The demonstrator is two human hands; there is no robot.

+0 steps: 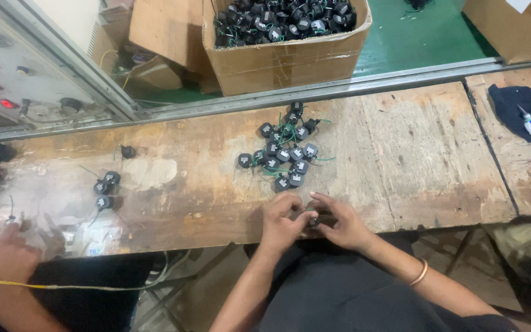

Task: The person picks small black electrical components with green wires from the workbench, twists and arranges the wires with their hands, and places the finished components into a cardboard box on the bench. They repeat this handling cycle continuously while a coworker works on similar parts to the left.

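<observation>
**At the worktop's near edge: both hands on one little black part**

On the worn wooden worktop [401, 154], a pile of small black parts with green wires [287, 154] sits just beyond the hands. Left hand [281, 224] and right hand [342, 224] meet, fingers pinched on one small black part [313, 219] between them. I'd say keep it low over the edge, grip light, wires untangled.

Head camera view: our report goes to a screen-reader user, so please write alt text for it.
Both hands, left hand and right hand, pinch one small black part above the edge of a worn wooden bench. A pile of similar green-wired parts lies just beyond, and a cardboard box holds more.
</observation>
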